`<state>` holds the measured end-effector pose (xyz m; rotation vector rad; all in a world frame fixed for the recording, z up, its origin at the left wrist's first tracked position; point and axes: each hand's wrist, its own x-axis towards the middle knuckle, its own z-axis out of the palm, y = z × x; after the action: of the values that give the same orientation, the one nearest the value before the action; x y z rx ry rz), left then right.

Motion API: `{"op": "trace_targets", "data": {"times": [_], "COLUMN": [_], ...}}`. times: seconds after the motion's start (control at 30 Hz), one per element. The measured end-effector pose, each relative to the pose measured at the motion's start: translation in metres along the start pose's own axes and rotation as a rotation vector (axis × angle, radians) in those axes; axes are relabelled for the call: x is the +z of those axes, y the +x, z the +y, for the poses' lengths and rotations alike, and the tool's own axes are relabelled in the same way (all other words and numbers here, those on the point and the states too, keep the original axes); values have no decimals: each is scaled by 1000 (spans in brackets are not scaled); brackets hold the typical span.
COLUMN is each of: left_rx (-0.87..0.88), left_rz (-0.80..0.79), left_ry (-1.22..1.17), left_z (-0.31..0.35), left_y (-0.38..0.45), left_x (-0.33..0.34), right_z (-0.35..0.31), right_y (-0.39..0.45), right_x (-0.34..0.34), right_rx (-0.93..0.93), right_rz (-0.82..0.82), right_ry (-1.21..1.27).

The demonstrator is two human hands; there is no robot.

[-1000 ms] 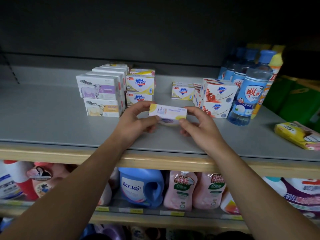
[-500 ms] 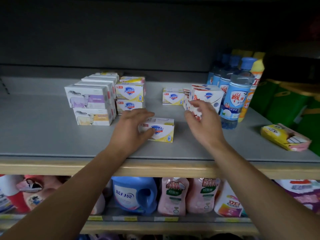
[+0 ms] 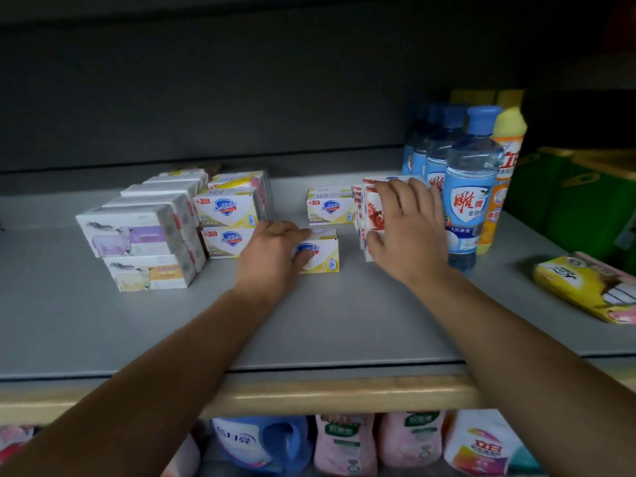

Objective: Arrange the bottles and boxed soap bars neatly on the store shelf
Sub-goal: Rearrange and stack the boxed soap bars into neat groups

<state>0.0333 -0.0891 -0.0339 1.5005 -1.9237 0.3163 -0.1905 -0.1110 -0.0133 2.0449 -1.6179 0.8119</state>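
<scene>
Left hand is laid over the left end of a yellow soap box, fingers curled round its top and face; the box stands on the shelf, in front of another yellow box and just right of the 2-high yellow stack. Right hand is pressed flat, fingers straight, against the red-print boxes; nothing is gripped by it. Blue bottles are lined up touching those boxes, with an orange bottle beside them.

Progress, judged: mostly done. Purple boxes and yellow stack are squared. Left to do: the held box is to be aligned with its row, red-print boxes are to be straightened, and a yellow pack lying askew at the far right is probably to be tidied.
</scene>
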Motion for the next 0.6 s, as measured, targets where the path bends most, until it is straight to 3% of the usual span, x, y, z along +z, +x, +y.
{"op": "trace_targets", "data": {"times": [0.23, 0.6], "left_rx": [-58, -83], "left_rz": [-1, 31], "left_ry": [36, 109], "left_z": [-1, -7], "left_y": [54, 102], "left_x": [51, 94], "right_z": [0, 1], "right_y": [2, 5], "right_x": [7, 11], "right_rx": [31, 56], "right_rz": [111, 152], "right_ry": [135, 214]}}
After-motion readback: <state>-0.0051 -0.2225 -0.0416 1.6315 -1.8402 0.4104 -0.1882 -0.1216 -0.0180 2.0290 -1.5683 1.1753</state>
